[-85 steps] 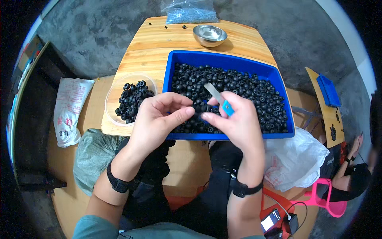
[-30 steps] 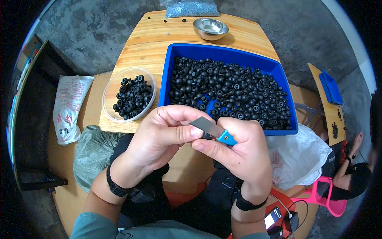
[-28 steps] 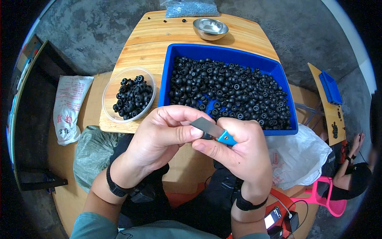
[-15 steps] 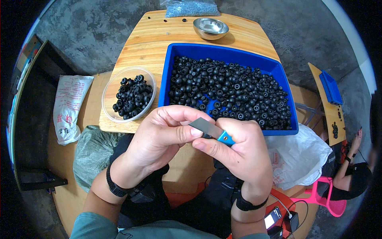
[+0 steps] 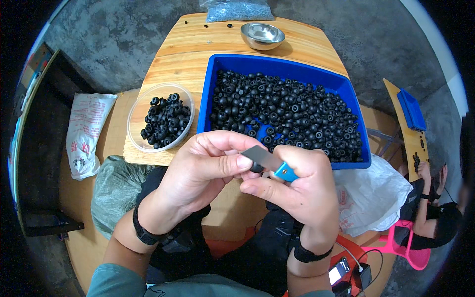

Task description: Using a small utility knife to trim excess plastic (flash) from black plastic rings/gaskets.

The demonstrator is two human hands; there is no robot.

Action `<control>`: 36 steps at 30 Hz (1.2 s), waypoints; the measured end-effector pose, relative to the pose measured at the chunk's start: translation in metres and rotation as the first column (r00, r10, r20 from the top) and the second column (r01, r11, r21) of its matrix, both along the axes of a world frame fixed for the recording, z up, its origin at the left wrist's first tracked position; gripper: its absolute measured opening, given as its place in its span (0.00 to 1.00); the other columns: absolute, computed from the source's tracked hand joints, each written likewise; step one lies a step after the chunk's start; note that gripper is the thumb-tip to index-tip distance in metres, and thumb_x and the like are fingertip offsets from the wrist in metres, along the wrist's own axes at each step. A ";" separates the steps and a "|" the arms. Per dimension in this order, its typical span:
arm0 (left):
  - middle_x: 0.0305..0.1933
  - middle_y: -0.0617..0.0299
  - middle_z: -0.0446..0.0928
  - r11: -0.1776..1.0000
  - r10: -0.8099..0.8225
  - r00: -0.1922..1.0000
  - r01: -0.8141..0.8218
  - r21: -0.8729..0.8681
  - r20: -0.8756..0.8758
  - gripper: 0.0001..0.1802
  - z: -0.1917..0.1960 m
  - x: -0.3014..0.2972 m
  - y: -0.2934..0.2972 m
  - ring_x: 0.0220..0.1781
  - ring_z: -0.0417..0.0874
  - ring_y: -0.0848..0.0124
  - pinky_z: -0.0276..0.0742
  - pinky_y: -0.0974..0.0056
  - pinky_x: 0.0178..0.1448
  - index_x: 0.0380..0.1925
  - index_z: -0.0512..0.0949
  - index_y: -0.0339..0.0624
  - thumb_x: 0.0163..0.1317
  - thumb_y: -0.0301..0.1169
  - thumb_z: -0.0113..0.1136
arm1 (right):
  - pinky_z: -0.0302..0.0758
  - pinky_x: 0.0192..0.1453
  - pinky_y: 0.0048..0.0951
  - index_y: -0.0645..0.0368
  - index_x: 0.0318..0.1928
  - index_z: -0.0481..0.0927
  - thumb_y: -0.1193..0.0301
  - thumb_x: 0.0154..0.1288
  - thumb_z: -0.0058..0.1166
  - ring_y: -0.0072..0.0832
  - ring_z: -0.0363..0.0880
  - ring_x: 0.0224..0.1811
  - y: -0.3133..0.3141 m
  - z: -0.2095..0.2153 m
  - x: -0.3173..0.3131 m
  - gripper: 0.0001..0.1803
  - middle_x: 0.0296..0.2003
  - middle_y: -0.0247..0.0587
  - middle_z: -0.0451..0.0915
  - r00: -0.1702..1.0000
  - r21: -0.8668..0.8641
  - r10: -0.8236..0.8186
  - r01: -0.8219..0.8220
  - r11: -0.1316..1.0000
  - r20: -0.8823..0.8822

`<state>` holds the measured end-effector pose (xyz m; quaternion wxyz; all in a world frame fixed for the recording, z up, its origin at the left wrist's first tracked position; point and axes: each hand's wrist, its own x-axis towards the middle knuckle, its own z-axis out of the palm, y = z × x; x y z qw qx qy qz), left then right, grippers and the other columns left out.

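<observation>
Between the thumb and fingers of my left hand (image 5: pixel 210 161) is a small round black rubber part (image 5: pixel 256 167), partly covered by the blade above it. My right hand (image 5: pixel 304 180) is closed around a knife (image 5: pixel 285 172) with a blue handle and a short, broad blade that lies across the black part, close to my left thumb. Just beyond my hands, a blue tray (image 5: pixel 284 63) holds a mass of similar black parts. To the left, a clear round tub (image 5: pixel 132 119) contains a smaller heap of them.
A steel bowl (image 5: pixel 262 35) and a bag of bluish pieces (image 5: pixel 238 11) stand at the wooden table's far side, with a few loose black bits. White sacks (image 5: pixel 89 133) flank the table. At right, another person (image 5: pixel 440 218) sits by a pink stool (image 5: pixel 403 247) and a second table.
The knife has shifted slightly right and its blade has tilted, exposing more of the black part. The other person's hand has reached the parts on the second table.
</observation>
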<state>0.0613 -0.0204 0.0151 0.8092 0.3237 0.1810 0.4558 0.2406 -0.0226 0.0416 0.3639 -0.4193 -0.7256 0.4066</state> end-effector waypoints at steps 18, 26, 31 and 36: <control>0.42 0.63 0.77 0.614 0.781 0.182 -0.399 0.681 -0.598 0.14 0.013 -0.058 0.022 0.48 0.74 0.74 0.62 0.65 0.55 0.39 0.78 0.38 0.49 0.25 0.61 | 0.72 0.31 0.35 0.61 0.27 0.80 0.66 0.46 0.64 0.38 0.78 0.25 0.053 -0.048 0.004 0.12 0.21 0.46 0.78 0.731 0.167 -0.328 0.287 0.943 0.598; 0.30 0.65 0.78 0.795 0.604 0.466 -0.300 0.527 -0.647 0.07 0.006 -0.024 0.012 0.32 0.75 0.81 0.69 0.75 0.36 0.34 0.79 0.35 0.53 0.23 0.59 | 0.73 0.33 0.38 0.61 0.27 0.80 0.66 0.43 0.65 0.43 0.79 0.27 0.067 -0.047 -0.002 0.13 0.22 0.50 0.78 0.631 0.067 -0.196 0.223 0.973 0.750; 0.33 0.65 0.79 0.893 0.437 0.534 -0.160 0.421 -0.724 0.09 -0.001 -0.013 0.011 0.33 0.77 0.79 0.73 0.74 0.40 0.37 0.78 0.34 0.55 0.25 0.62 | 0.73 0.29 0.32 0.62 0.29 0.79 0.67 0.45 0.65 0.36 0.79 0.24 0.040 -0.015 0.000 0.13 0.21 0.47 0.78 0.909 0.053 -0.167 0.159 0.986 0.381; 0.31 0.64 0.80 0.974 0.200 0.894 -0.136 0.181 -0.402 0.09 0.000 -0.006 0.008 0.29 0.77 0.80 0.74 0.76 0.34 0.35 0.78 0.35 0.54 0.25 0.64 | 0.72 0.24 0.32 0.59 0.33 0.77 0.66 0.48 0.64 0.38 0.79 0.23 0.015 -0.009 -0.006 0.13 0.21 0.46 0.77 0.994 0.226 -0.033 0.008 0.974 0.103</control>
